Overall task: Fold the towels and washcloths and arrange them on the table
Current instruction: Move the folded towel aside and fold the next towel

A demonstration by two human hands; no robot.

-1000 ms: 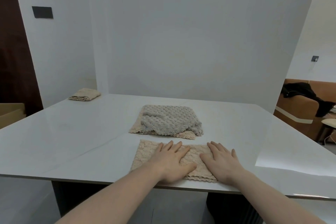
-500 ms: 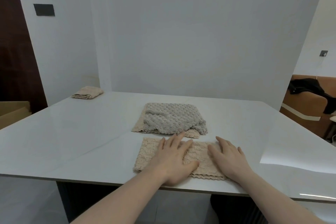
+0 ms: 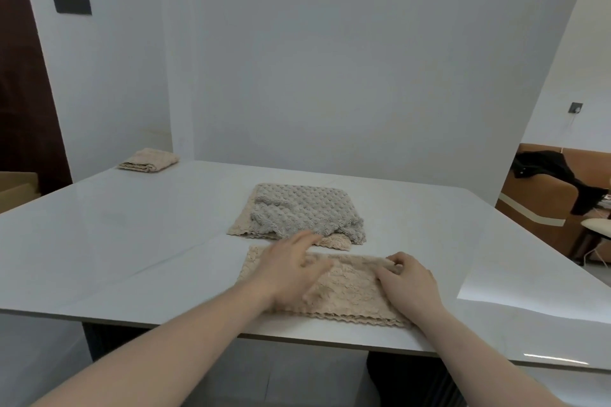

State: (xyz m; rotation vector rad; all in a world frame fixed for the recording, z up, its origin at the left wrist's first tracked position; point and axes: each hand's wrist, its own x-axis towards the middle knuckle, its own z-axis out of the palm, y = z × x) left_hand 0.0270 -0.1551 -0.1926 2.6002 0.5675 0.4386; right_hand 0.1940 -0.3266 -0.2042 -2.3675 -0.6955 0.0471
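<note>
A beige washcloth (image 3: 347, 291), folded into a long strip, lies at the near edge of the white table (image 3: 132, 241). My left hand (image 3: 291, 271) rests on its left half with fingers spread, blurred by motion. My right hand (image 3: 408, 284) pinches the strip's far right corner, fingers curled on the fabric. Just behind lies a grey bobbled towel (image 3: 301, 211) heaped on a second beige cloth (image 3: 241, 225). A folded beige washcloth (image 3: 148, 160) sits at the far left corner.
White walls stand close behind the table. A cardboard box (image 3: 16, 188) sits at the left beside a dark door. To the right are a brown sofa (image 3: 542, 205) with black clothing (image 3: 562, 175) and a white chair (image 3: 595, 235).
My right hand went from lying flat on the strip to curling its fingers on the far right corner. My left hand slid slightly away from me. The camera tilted down a little.
</note>
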